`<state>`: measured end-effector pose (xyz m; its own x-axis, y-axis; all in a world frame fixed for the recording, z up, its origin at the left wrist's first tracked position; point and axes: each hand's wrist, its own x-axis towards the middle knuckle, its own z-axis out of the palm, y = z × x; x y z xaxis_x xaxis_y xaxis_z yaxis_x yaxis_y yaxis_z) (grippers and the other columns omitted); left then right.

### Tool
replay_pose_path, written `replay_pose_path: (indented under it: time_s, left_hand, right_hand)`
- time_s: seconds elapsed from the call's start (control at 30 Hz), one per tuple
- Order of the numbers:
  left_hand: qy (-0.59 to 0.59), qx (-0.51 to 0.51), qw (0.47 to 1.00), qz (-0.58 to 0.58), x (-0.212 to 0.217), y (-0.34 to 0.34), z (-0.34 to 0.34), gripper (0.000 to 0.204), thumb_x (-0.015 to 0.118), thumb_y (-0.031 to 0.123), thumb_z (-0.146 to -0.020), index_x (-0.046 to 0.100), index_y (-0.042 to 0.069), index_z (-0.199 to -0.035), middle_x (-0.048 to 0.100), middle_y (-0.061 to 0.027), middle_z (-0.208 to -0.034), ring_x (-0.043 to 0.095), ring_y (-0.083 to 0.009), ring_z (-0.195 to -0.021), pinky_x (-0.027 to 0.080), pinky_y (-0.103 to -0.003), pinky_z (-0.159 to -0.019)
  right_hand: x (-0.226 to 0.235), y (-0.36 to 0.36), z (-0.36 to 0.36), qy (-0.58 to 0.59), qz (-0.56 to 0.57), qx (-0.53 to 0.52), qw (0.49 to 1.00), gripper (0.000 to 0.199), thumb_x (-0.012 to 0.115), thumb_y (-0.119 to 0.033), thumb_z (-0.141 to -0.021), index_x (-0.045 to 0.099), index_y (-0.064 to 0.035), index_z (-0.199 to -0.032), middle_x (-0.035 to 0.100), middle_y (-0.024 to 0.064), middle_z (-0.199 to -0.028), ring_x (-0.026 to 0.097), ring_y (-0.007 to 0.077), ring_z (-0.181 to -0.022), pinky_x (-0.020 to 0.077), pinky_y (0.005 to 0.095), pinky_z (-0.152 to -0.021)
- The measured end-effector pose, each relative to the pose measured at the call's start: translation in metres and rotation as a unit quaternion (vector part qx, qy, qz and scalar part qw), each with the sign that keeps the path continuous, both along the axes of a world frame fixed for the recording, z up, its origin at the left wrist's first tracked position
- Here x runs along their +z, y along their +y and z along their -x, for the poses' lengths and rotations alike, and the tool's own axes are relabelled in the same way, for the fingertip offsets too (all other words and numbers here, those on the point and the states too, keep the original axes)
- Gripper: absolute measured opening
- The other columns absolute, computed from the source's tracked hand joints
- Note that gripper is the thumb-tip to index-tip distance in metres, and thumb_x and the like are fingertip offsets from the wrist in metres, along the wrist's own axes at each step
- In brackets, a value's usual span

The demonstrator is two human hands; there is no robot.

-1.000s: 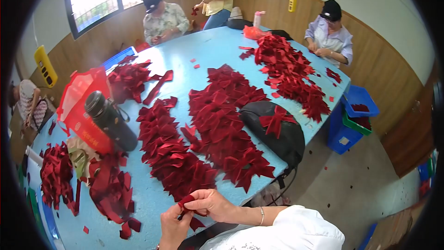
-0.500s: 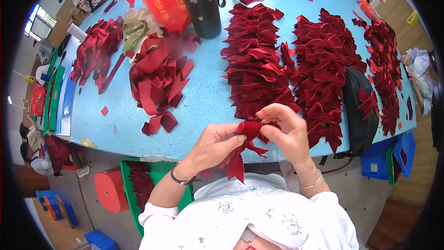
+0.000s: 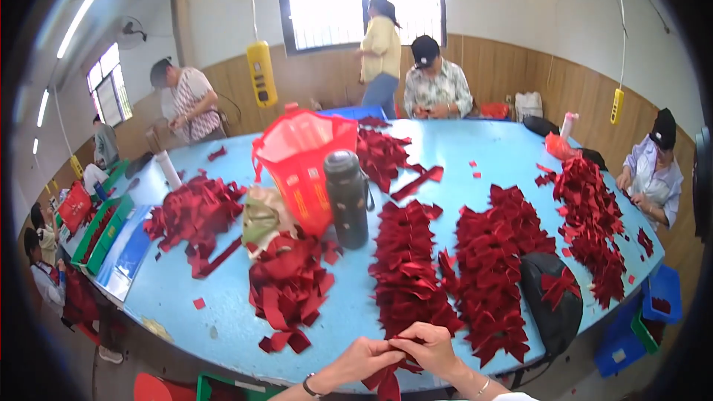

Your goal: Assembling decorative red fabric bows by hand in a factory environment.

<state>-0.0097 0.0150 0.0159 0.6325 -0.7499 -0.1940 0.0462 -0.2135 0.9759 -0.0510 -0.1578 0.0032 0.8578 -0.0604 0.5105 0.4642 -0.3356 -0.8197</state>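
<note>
Both hands, left hand (image 3: pixel 362 360) and right hand (image 3: pixel 432 347), pinching red ribbon piece (image 3: pixel 388 380) at counter (image 3: pixel 349 319) edge; loose grip could unfold it.

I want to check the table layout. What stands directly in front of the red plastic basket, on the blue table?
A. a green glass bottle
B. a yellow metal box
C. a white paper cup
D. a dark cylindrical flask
D: the dark cylindrical flask stands upright against the red plastic basket on the blue table.
</note>
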Motion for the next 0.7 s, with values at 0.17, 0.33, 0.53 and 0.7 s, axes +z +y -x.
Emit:
replay_pose_path:
  time_s: [0.17,0.33,0.53,0.7]
  left_hand:
    - [-0.026,-0.002,0.999,0.048,-0.012,0.004,-0.014,0.021,0.060,0.019,-0.088,0.067,0.003,-0.099,0.059,0.0070,-0.075,0.048,-0.0010,-0.067,0.042,-0.019,-0.058]
    - [-0.011,-0.017,0.998,0.059,-0.015,0.018,-0.024,0.021,0.060,0.018,-0.087,0.068,0.005,-0.100,0.061,0.0068,-0.077,0.050,-0.0015,-0.070,0.042,-0.018,-0.063]
    - [0.049,-0.029,0.996,0.072,-0.001,0.041,-0.024,0.022,0.061,0.022,-0.087,0.067,0.002,-0.093,0.058,0.0065,-0.072,0.047,-0.0008,-0.067,0.039,-0.019,-0.059]
    - [-0.007,-0.032,0.997,0.064,-0.014,0.058,-0.028,0.027,0.060,0.025,-0.087,0.066,0.004,-0.103,0.062,0.0031,-0.076,0.051,-0.0030,-0.073,0.043,-0.021,-0.066]
  right_hand:
    - [0.000,0.004,-0.008,0.044,-0.026,-0.011,0.999,0.007,0.071,-0.004,-0.072,0.066,0.0000,-0.075,0.063,0.0079,-0.065,0.059,0.0129,-0.056,0.0451,0.0235,-0.052]
    - [0.000,0.014,-0.012,0.163,-0.173,0.011,0.971,0.008,0.070,-0.006,-0.076,0.066,0.0002,-0.074,0.063,0.0038,-0.064,0.056,0.0079,-0.055,0.0441,0.0210,-0.051]
    - [0.004,0.032,-0.022,0.260,-0.312,0.093,0.909,0.010,0.070,-0.007,-0.078,0.065,0.0013,-0.076,0.063,0.0023,-0.067,0.055,0.0055,-0.059,0.0435,0.0199,-0.052]
    - [0.017,0.042,-0.029,0.273,-0.172,0.140,0.936,0.009,0.069,-0.007,-0.078,0.066,0.0011,-0.080,0.063,0.0033,-0.070,0.055,0.0057,-0.060,0.0436,0.0201,-0.052]
